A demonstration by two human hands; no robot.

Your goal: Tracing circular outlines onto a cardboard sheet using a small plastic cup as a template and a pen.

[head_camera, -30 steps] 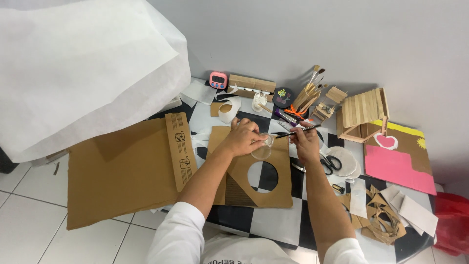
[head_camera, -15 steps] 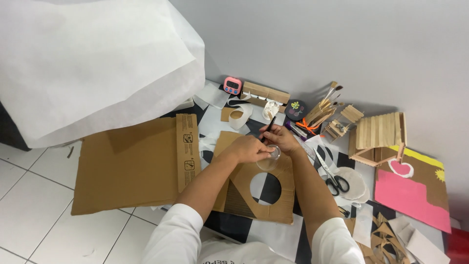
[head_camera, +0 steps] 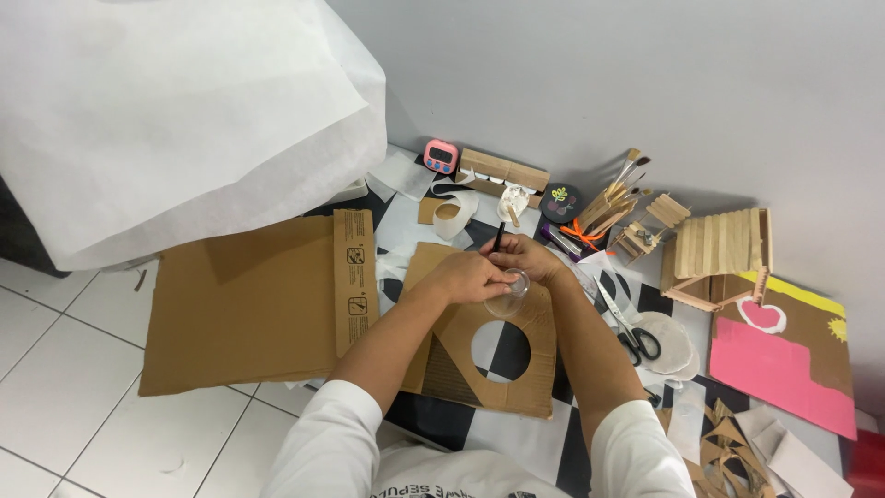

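My left hand [head_camera: 472,274] presses a clear round plastic cup [head_camera: 507,299] down onto a brown cardboard piece [head_camera: 461,364] that has a round hole cut through it. My right hand [head_camera: 528,255] holds a thin black pen [head_camera: 498,237] upright at the cup's rim, close against the left hand. Both forearms reach forward over the cardboard, and the hands hide most of the cup.
A large flat cardboard sheet [head_camera: 249,304] lies to the left under white paper [head_camera: 175,111]. Scissors [head_camera: 627,327] and a popsicle-stick house [head_camera: 717,254] sit to the right. A pink timer [head_camera: 441,156], brushes [head_camera: 618,189] and a pink painted board [head_camera: 784,369] line the wall.
My head camera has shifted, so the scene has slid in view. Both hands have drawn closer together over the cup on the cardboard piece, the pen still in the right hand.
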